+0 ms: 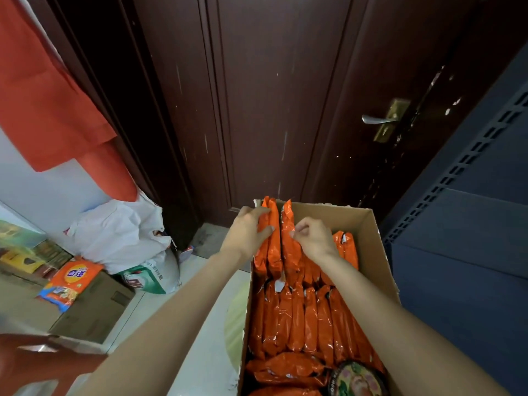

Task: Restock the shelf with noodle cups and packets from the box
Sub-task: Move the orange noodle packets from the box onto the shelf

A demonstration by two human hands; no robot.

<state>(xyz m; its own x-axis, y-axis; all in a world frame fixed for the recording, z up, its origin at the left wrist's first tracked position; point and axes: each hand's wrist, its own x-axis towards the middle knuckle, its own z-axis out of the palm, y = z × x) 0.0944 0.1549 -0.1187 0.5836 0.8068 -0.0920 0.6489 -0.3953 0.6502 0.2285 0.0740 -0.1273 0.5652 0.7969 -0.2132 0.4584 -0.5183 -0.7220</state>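
Observation:
An open cardboard box (pixel 368 252) lies in front of me, packed with several orange noodle packets (pixel 297 318) standing on edge in rows. A noodle cup (pixel 357 378) with a dark printed lid sits at the box's near end. At the far end, my left hand (pixel 248 232) grips a raised orange packet (pixel 270 238), with fingers over its top edge and thumb on its side. My right hand (pixel 313 238) pinches the neighbouring raised packet (pixel 288 241). Both packets stick up above the others.
A dark wooden door (pixel 271 95) with a metal handle (pixel 377 120) stands behind the box. A dark blue metal shelf panel (pixel 463 224) is on the right. To the left are white bags (pixel 120 232), an orange detergent bag (pixel 71 281) and a closed carton (pixel 91 310).

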